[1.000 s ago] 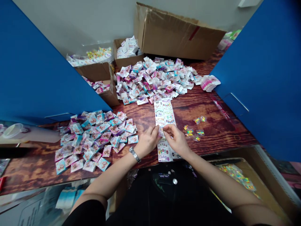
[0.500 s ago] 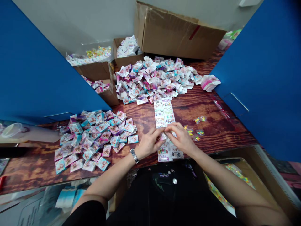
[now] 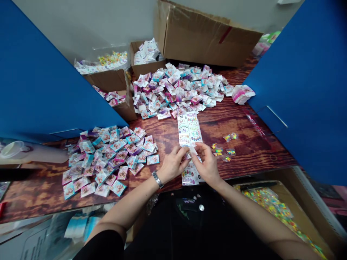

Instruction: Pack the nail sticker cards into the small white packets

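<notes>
**Left hand [image 3: 173,164] and right hand [image 3: 208,164] close together over printed sheets [image 3: 184,134]**

The right fingers pinch a small white piece [image 3: 193,151] above the sheets, which lie flat on the desk [image 3: 166,133]. The left fingers curl just beside the piece; whether they grip it too, I cannot tell. Small bright packets [image 3: 230,152] lie to the right, a pile of little boxes [image 3: 118,186] to the left, and a larger heap of cartons [image 3: 176,88] beyond.
</notes>
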A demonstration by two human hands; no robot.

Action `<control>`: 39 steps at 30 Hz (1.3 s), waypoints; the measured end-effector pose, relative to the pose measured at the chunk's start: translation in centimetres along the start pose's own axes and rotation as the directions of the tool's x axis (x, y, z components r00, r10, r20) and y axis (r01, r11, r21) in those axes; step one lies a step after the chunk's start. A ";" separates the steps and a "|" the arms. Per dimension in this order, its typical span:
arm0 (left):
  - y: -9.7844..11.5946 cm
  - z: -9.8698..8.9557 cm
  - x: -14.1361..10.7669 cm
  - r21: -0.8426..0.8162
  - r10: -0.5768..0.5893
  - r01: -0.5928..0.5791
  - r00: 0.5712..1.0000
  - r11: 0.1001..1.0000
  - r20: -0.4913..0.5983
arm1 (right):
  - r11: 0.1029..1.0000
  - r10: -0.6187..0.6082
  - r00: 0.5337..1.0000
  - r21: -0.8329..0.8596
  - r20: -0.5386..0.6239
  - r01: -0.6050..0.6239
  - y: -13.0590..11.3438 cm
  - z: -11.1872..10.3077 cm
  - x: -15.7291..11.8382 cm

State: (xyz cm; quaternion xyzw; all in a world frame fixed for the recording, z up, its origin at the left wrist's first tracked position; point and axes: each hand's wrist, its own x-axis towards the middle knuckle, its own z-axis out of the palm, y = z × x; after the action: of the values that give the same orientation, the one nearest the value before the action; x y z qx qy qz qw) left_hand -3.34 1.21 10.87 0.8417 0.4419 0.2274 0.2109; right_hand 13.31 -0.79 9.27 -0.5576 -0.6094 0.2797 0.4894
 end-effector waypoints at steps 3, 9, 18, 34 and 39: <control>0.0 0.1 -0.1 0.036 0.008 -0.008 1.000 0.999 -0.010 | 0.998 0.038 0.999 0.044 0.029 -0.040 0.1 0.1 0.0; -0.3 0.2 -0.4 0.132 0.050 -0.045 0.998 0.990 -0.040 | 0.950 0.144 0.973 0.251 0.180 -0.187 -0.7 -0.3 1.0; -0.8 1.0 -0.6 0.177 0.051 -0.034 0.994 0.984 -0.095 | 0.878 0.307 0.943 0.344 0.128 -0.333 -0.2 0.7 1.6; 1.0 0.7 -0.3 0.464 -0.097 0.065 0.994 0.883 0.045 | 0.999 -0.032 0.999 -0.041 -0.005 0.031 -1.2 1.2 -1.2; 1.2 0.6 -0.4 0.455 -0.122 0.085 0.991 0.886 0.051 | 0.962 -0.243 0.970 -0.124 0.027 0.245 -1.6 1.6 -1.9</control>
State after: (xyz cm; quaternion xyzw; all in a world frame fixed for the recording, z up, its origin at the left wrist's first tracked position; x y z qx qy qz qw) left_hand -2.42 0.10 10.98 0.8512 0.5182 0.0739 0.0386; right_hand 11.04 -2.62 9.53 -0.5064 -0.6928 0.1814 0.4802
